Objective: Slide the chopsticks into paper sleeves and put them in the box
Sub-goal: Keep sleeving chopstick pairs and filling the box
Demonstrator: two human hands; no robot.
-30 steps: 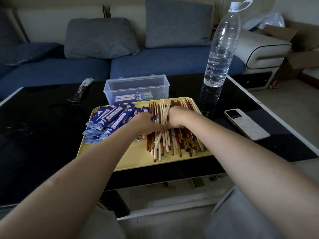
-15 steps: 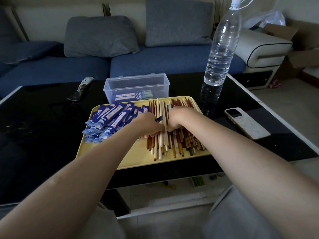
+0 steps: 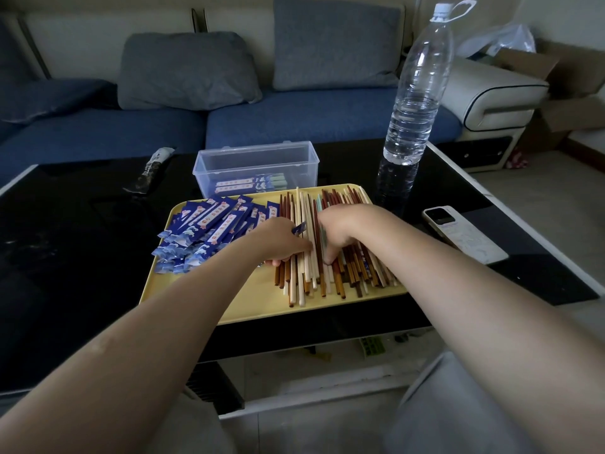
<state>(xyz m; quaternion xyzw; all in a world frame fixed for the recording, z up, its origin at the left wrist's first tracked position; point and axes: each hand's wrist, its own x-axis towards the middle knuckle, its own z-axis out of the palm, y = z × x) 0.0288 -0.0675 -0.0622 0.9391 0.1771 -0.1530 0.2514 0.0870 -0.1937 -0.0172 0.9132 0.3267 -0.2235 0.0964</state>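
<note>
On the yellow plastic tray, the left hand pinches a blue paper sleeve beside the loose brown and cream wooden chopsticks. The right hand presses curled fingers into that pile; whether they grip one cannot be told. A clear plastic box behind the tray holds sleeved pairs. The print on the heaped blue sleeves is too small to read.

Both bare forearms reach forward and converge. The left hand lies palm down with curled fingers pinching something small and blue. The right hand, just beside it, curls its fingers downward.
</note>
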